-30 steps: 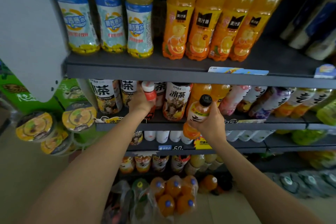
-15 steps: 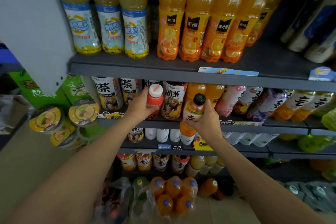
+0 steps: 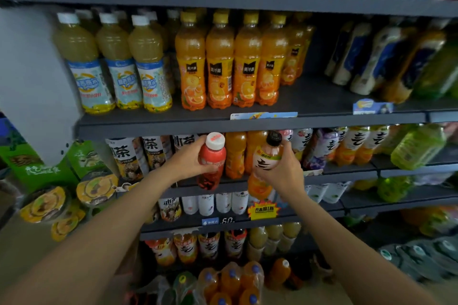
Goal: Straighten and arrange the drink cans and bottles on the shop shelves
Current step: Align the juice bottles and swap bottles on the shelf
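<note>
Our left hand (image 3: 190,160) grips the red bottle (image 3: 212,161); our right hand (image 3: 282,171) grips the orange bottle (image 3: 266,163). We should seat each upright on the shelf (image 3: 347,168), labels forward.

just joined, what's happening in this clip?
A person is stocking a shop drinks shelf, one bottle in each of the hands. The left hand grips a red bottle with a white cap; the right hand grips an orange bottle with a black cap. Both bottles are held in front of the second shelf, next to a row of orange juice bottles. Neither is set down yet.
</note>
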